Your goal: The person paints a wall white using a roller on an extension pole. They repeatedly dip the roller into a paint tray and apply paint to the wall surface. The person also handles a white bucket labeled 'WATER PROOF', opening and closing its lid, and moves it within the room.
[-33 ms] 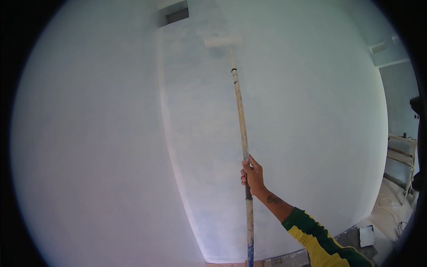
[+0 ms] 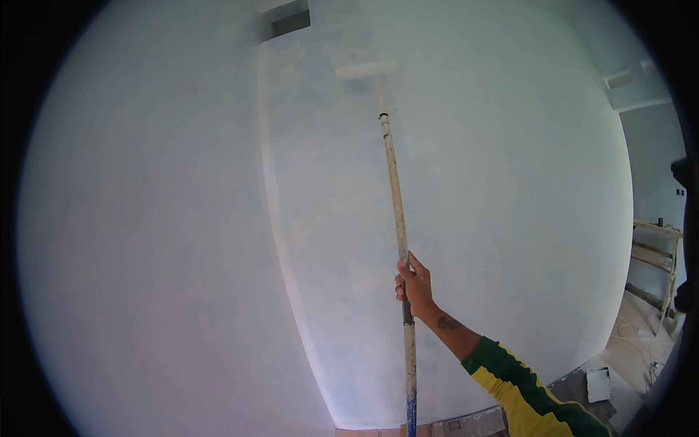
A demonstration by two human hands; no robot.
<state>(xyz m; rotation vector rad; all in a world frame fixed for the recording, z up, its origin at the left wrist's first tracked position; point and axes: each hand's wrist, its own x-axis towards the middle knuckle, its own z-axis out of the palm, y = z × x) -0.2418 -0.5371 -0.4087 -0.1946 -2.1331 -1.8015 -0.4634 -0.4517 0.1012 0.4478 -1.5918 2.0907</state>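
My right hand (image 2: pixel 415 286) is closed around a long, paint-spattered extension pole (image 2: pixel 394 178), gripping it near a dark band partway along. The pole stands nearly upright, leaning slightly left toward its top, and its blue lower end (image 2: pixel 412 415) runs out of the bottom of the picture. At the far end, a white paint roller (image 2: pixel 366 70) lies across the upper part of the pale wall (image 2: pixel 502 189), apparently against it. Patchy bluish-grey areas show on the wall around and below the roller. My left hand is out of view.
Another pale wall (image 2: pixel 145 218) meets this one at a corner on the left. High up is a rectangular recess (image 2: pixel 291 23). A wooden trestle (image 2: pixel 655 255), a loose cable (image 2: pixel 632 336) and a whitish rectangular container (image 2: pixel 598 384) stand at right. Dark sheeting (image 2: pixel 571 386) lies along the wall's foot.
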